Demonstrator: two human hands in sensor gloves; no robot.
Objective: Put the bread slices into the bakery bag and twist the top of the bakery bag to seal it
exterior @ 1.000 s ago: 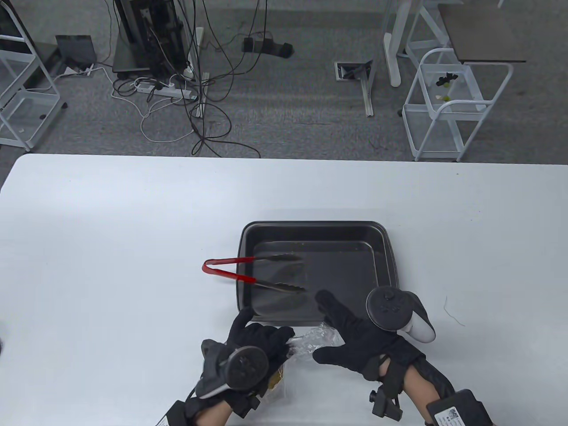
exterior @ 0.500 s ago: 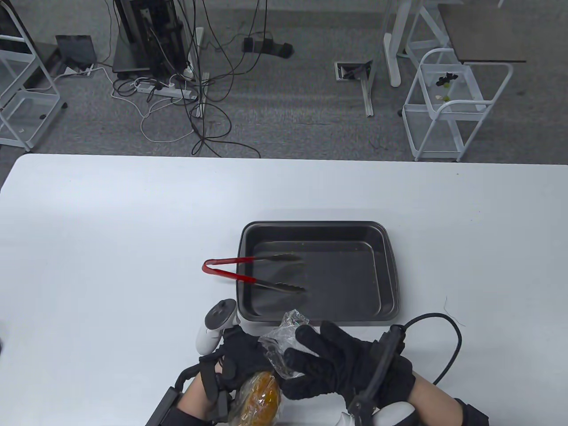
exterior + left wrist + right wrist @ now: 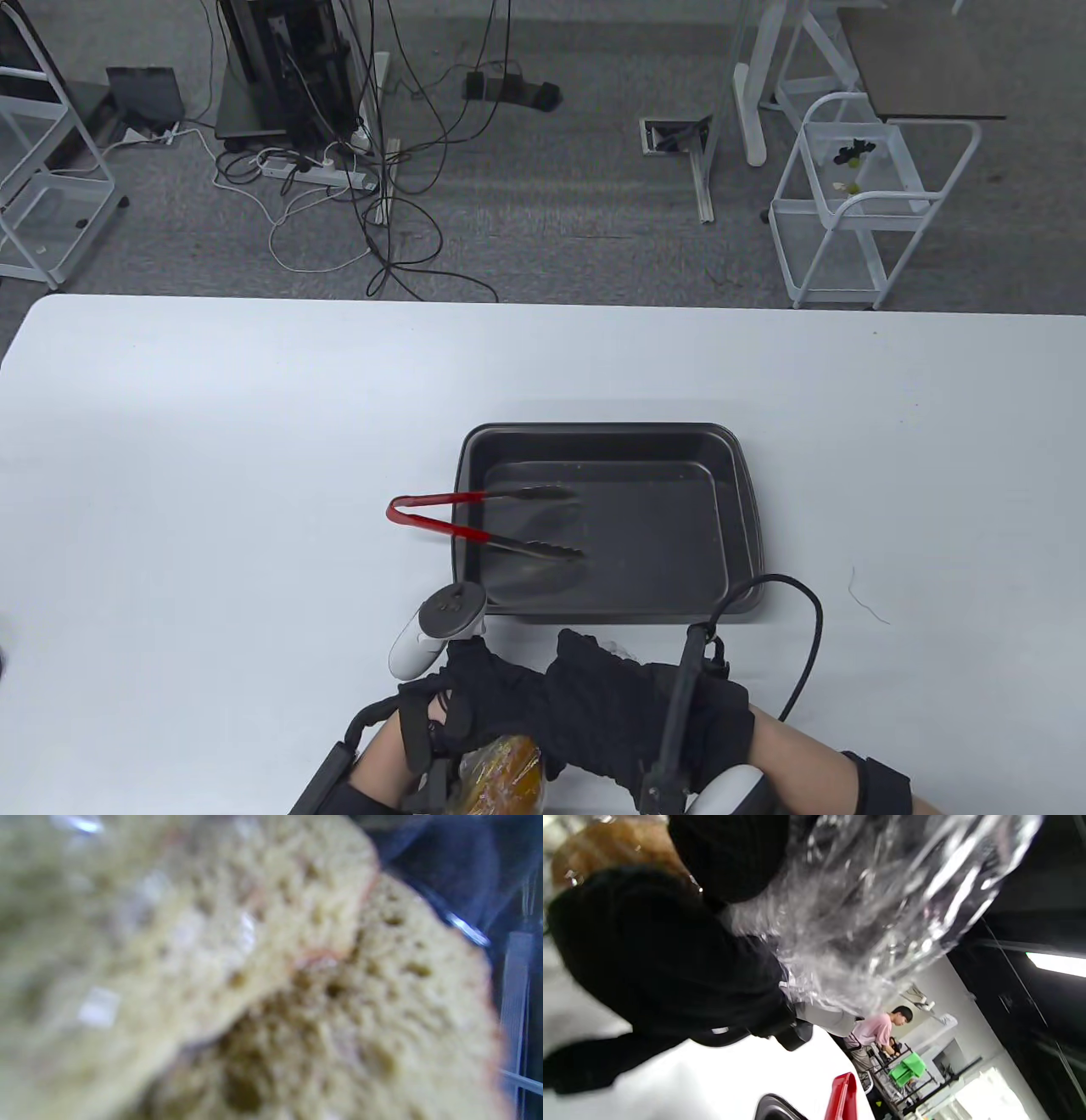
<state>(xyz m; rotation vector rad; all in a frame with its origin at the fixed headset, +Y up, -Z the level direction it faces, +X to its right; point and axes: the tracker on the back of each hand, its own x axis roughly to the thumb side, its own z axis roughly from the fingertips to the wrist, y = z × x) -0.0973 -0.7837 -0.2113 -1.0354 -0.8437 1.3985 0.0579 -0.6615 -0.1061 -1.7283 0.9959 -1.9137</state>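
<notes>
- Bread slices (image 3: pixel 271 984) already inside the clear bakery bag (image 3: pixel 865 912), low at the near edge of the worktop (image 3: pixel 212 475), just in front of the emptied tray (image 3: pixel 738 518).
- Step in hand, by the look of it: twisting the bag's neck shut.
- Left hand (image 3: pixel 475 696) wrapped about the bag just above the bread; right hand (image 3: pixel 628 713) curled over the gathered plastic top, both grips closed on the bag.
- Best done: hold the loaf end steady with the left, turn only the right, squeeze air out first.
- Keep the twist close above the bread; avoid crushing the soft slices.
- Tongs (image 3: pixel 475 522) resting across the tray rim, out of the way.
</notes>
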